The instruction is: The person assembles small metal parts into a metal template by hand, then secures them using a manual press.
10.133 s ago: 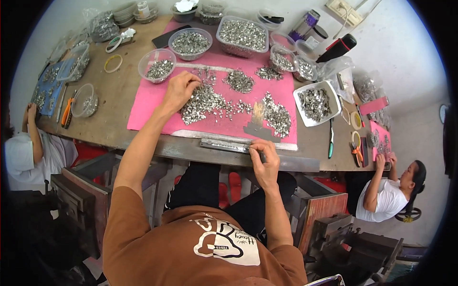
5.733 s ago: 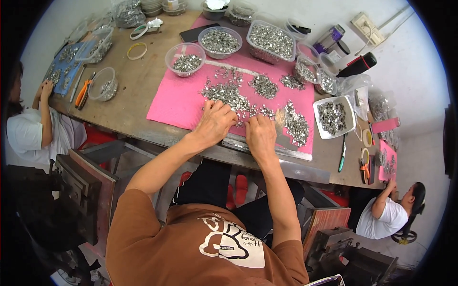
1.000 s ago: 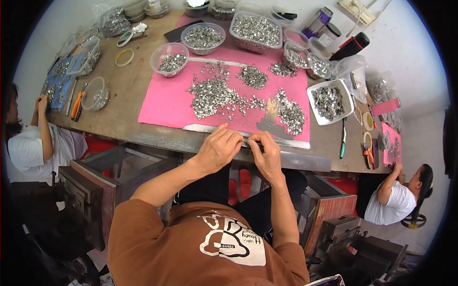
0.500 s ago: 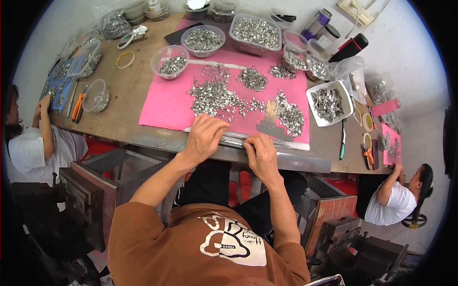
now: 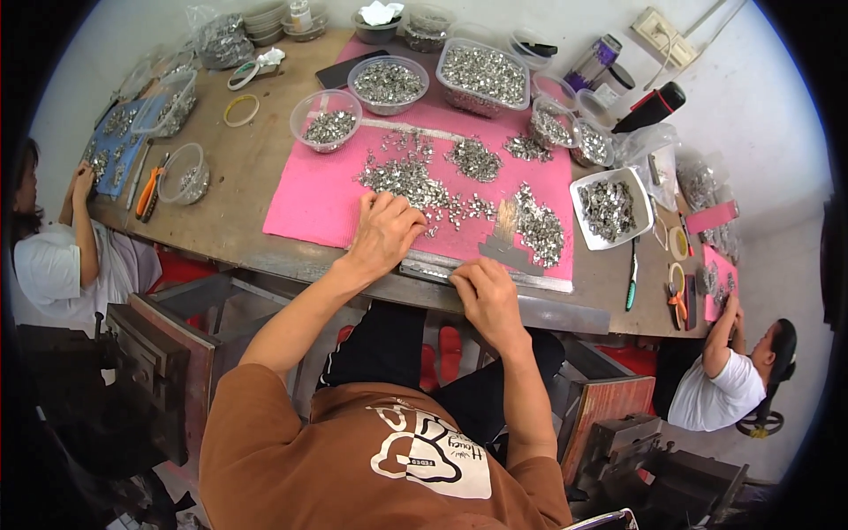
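A pile of small shiny metal pieces (image 5: 408, 179) lies on the pink mat (image 5: 300, 199) in front of me. My left hand (image 5: 385, 231) rests at the near edge of this pile, fingers bent down and drawn together; whatever they pinch is too small to make out. Along the table's front edge lies a narrow dark metal strip (image 5: 427, 268) with a row of small bright bits on it. My right hand (image 5: 488, 291) pinches the strip's right end between thumb and fingers. Beyond that hand, several thin brass-coloured sticks (image 5: 506, 216) and flat grey strips (image 5: 512, 256) lie beside another pile (image 5: 540, 231).
Plastic tubs of metal pieces (image 5: 481, 75) line the back. A white square bowl (image 5: 609, 208) stands at right, near a green-and-black tool (image 5: 632, 274). Orange-handled pliers (image 5: 148, 193) lie left. One person (image 5: 66, 256) works at left, another (image 5: 724, 380) at right.
My left hand has moved away from the strip, forward to the near edge of the pile. My right hand stays at the strip's end. The view has shifted slightly.
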`<state>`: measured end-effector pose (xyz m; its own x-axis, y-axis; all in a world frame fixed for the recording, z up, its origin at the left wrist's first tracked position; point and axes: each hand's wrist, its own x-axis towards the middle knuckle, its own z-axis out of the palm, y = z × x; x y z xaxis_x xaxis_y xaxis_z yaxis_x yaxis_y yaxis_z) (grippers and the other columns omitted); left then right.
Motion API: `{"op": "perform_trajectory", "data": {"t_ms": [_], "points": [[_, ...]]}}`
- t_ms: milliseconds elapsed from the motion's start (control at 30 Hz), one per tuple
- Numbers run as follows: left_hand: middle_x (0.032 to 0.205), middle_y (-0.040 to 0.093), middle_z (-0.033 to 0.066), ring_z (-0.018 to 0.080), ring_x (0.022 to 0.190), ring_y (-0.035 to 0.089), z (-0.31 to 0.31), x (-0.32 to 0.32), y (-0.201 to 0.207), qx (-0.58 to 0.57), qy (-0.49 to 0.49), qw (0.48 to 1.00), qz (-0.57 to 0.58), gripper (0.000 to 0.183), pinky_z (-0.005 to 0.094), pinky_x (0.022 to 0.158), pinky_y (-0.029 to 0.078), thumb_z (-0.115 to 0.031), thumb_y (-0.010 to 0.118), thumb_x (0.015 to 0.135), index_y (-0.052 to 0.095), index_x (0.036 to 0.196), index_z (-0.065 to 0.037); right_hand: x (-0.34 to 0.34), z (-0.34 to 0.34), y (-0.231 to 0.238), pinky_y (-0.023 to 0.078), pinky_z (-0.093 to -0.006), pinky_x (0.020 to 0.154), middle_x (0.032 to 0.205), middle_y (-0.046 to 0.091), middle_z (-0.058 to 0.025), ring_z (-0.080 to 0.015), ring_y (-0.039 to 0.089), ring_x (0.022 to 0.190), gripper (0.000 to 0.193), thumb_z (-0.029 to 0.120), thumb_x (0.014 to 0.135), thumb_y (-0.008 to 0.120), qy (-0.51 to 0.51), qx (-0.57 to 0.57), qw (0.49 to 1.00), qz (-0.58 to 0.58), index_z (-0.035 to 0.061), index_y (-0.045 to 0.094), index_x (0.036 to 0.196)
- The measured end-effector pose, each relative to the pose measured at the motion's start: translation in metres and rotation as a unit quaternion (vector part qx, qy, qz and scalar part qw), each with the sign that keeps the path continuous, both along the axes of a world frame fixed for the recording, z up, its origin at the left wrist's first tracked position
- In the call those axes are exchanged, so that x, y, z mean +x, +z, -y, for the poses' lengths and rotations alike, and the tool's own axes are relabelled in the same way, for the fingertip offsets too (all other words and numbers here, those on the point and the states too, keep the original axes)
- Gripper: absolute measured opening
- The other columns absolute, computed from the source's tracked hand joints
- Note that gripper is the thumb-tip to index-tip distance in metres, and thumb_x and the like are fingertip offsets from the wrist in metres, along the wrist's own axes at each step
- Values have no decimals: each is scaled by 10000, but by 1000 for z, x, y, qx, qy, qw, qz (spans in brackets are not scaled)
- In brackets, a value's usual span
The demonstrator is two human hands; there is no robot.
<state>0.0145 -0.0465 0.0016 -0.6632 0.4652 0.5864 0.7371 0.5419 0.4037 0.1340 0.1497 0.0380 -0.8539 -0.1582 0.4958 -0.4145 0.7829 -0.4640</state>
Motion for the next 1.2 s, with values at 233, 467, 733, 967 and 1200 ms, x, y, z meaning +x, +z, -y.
{"op": "perform_trajectory", "data": {"t_ms": [233,467,733,967,1200], "points": [[893,612,29,228,925,564,-4,2,-5,-3,-1,1000,-1,99,431,934,355,-127,761,858,722,946,-104,-65,8,-21,482,-437,778,854,634,-131,-312,628,858,46,59,866,702,-52,53,997,12,23,691,891],[873,600,45,240,925,566,-5,2,-3,-22,-1,1000,2,68,433,901,364,-135,725,876,689,912,-91,-76,20,-32,489,-445,794,851,637,-144,-326,624,850,61,67,835,707,-61,67,996,3,21,669,844],[851,622,73,266,836,590,-17,44,20,83,-120,977,155,62,393,846,404,-70,674,908,648,962,-56,-43,-20,-6,486,-464,757,857,625,-159,-361,616,826,85,49,850,712,-76,-15,995,56,11,641,876],[974,642,81,280,913,584,-29,63,12,105,-149,976,115,123,408,859,411,-18,679,870,613,970,-46,5,-16,2,482,-425,741,894,598,-163,-350,603,840,150,-72,850,683,-12,-71,995,64,-21,593,958],[992,639,96,296,938,587,-34,67,8,80,-134,985,75,136,418,876,418,-12,688,851,612,961,-38,12,-10,-3,467,-442,757,923,604,-165,-368,575,847,189,-98,815,676,-23,-4,1000,-1,-14,582,955]]}}
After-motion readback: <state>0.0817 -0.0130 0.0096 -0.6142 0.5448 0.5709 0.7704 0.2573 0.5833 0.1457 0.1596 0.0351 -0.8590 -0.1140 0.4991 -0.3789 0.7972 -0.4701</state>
